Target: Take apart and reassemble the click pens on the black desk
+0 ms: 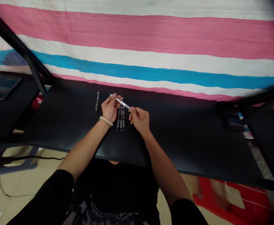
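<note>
A white pen (120,101) with a grey section near its right end is held between my two hands, just above the black table (183,134). My left hand (110,107) is closed on its left part, thumb on top. The fingers of my right hand (140,118) pinch its right end, so the tip there is hidden. Below the white pen lie several clear-and-grey pens (120,120) side by side, their upper ends partly covered by my left fingers. One more dark grey pen (97,102) lies apart, left of my left hand.
A striped pink, white and blue cloth (151,65) hangs behind the table. Dark metal frame bars (34,73) stand at the left. A phone-like device (7,88) lies on the neighbouring left table. Below right is a red stool (212,197); a grey stool (17,168) is at lower left.
</note>
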{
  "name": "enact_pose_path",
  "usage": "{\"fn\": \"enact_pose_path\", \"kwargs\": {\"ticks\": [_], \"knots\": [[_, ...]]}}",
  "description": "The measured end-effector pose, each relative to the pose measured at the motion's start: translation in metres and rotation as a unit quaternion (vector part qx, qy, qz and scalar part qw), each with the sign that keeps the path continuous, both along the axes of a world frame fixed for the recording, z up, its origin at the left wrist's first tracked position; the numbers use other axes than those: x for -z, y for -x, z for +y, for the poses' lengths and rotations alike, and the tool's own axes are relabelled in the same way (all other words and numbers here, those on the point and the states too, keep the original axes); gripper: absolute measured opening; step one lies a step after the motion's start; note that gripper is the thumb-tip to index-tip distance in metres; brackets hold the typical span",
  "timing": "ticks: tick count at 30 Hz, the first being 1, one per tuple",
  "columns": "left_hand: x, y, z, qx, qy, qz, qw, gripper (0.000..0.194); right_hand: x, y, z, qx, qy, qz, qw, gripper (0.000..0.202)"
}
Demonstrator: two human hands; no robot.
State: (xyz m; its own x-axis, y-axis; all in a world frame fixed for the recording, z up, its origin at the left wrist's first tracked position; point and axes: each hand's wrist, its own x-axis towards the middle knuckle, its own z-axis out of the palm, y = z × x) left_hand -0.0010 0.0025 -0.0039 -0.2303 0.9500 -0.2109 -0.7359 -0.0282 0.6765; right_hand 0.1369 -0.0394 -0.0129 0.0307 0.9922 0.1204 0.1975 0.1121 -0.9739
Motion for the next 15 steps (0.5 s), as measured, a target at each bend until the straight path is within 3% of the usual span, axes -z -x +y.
{"fn": "enact_pose_path", "kwargs": {"ticks": [5, 8, 12, 15], "knots": [[-0.002, -0.001, -0.001, 0.005, 0.001, -0.002, 1.0, 0.006, -0.002, 0.001, 0.0, -0.012, -0.003, 0.049, 0.999, 0.037], [-0.009, 0.003, -0.001, 0.041, -0.007, -0.022, 0.999, 0.007, -0.003, 0.001, 0.0, -0.05, 0.019, 0.052, 0.997, 0.039], [-0.025, 0.022, 0.0, 0.114, 0.002, -0.095, 0.989, 0.029, 0.001, 0.0, 0.004, -0.04, -0.011, 0.069, 0.997, 0.044], [-0.037, 0.051, 0.003, 0.121, 0.011, -0.096, 0.988, 0.045, 0.006, -0.002, 0.009, 0.012, -0.031, 0.052, 0.998, 0.042]]}}
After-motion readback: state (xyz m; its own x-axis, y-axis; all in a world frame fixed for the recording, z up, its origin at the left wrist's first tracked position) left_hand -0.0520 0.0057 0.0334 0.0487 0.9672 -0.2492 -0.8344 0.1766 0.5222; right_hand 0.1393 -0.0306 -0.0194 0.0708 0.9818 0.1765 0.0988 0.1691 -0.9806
